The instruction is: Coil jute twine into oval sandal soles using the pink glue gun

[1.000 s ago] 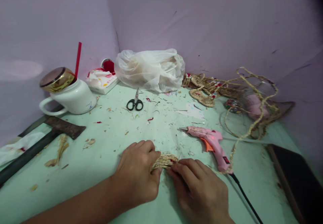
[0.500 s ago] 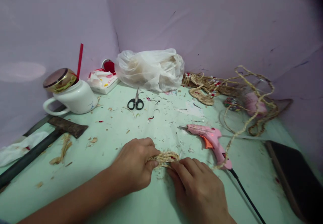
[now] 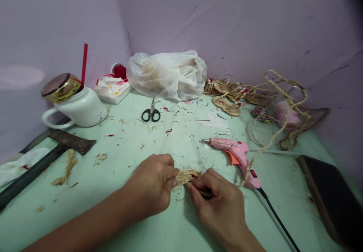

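The coiled straw braid (image 3: 185,178) sits nearer the wearer than the pink glue gun (image 3: 241,159) and to its left. The left hand (image 3: 155,184) pinches the braid's left end between thumb and fingers; the right hand (image 3: 222,201) — closest to the glue gun — pinches the other end with thumb and fingertips. A loose straw cord (image 3: 274,141) crosses the glue gun's handle. Scissors (image 3: 151,114) lie beyond the glue gun, leftward; a dark phone-like slab (image 3: 330,197) lies to its right.

Dim, soft light, pale glare on the left wall (image 3: 61,21), faint shadow beside the right hand (image 3: 222,203), slightly soft detail, blackened upper right corner.
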{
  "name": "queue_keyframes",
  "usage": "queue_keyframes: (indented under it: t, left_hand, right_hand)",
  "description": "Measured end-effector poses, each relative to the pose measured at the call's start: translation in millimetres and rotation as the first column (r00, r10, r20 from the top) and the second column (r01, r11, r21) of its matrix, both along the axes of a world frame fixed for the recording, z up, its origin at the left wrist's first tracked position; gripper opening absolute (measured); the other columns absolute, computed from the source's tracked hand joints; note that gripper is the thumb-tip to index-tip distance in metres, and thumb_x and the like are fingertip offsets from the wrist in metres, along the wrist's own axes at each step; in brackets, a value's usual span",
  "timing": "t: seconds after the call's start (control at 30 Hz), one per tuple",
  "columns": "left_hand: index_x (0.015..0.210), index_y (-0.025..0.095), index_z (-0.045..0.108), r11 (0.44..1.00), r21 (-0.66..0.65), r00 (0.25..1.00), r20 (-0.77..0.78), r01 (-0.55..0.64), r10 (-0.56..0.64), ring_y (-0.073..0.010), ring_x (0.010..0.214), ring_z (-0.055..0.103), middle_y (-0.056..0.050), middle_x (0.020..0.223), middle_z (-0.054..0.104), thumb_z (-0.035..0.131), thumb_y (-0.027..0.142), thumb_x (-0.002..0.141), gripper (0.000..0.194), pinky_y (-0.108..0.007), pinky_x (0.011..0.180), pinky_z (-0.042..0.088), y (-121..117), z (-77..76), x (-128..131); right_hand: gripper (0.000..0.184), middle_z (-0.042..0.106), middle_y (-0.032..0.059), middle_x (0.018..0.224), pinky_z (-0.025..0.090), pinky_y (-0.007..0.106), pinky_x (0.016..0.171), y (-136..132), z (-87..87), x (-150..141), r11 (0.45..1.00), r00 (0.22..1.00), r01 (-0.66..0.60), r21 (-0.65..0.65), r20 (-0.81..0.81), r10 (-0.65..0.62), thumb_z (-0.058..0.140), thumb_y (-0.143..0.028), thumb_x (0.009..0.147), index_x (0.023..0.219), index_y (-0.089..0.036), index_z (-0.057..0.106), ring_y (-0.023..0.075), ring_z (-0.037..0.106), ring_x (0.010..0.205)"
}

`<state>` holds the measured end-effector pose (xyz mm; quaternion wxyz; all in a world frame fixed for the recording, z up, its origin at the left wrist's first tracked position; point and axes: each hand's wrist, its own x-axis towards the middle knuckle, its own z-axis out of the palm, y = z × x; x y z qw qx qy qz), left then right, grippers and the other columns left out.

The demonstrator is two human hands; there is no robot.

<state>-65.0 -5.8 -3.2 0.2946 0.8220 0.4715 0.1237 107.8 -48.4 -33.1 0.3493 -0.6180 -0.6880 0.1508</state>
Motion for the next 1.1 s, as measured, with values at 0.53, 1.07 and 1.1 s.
queue_keyframes:
  t: [0.53,1.07,1.1]
  left_hand:
    - [0.066,0.016,0.06,0.989,0.0,0.989,-0.036,0.145,-0.145,-0.0148,0.07,0.053,-0.004,0.077,0.055,0.042,0.019,0.084,0.026,-0.029,0.067,0.042,8,7.4,-3]
    - [0.063,0.017,0.061,0.991,0.124,0.998,0.007,0.057,-0.059,-0.0163,0.067,0.055,-0.004,0.071,0.056,0.043,0.014,0.077,0.022,-0.031,0.064,0.044,3,-6.7,2]
    - [0.063,0.017,0.06,0.99,0.126,0.998,0.007,0.058,-0.059,-0.0164,0.068,0.055,-0.004,0.071,0.056,0.043,0.014,0.077,0.023,-0.031,0.064,0.044,3,-7.0,1]
  right_hand:
    - [0.022,0.05,-0.0038,0.053,0.031,0.022,0.044,3,1.4,-3,0.998,0.999,0.038,-0.045,-0.004,-0.038,0.061,-0.027,0.072,0.052,-0.02,0.054,0.0106,0.048,0.046]
    - [0.027,0.047,-0.0008,0.049,0.029,0.022,0.042,2,6.4,-1,0.971,0.995,-0.096,0.22,0.046,0.088,0.058,-0.019,0.078,0.051,-0.017,0.056,0.0105,0.046,0.045]
    - [0.027,0.046,-0.001,0.049,0.029,0.022,0.041,1,6.1,0,0.973,0.996,-0.091,0.211,0.036,0.085,0.058,-0.019,0.077,0.051,-0.018,0.055,0.0106,0.046,0.045]
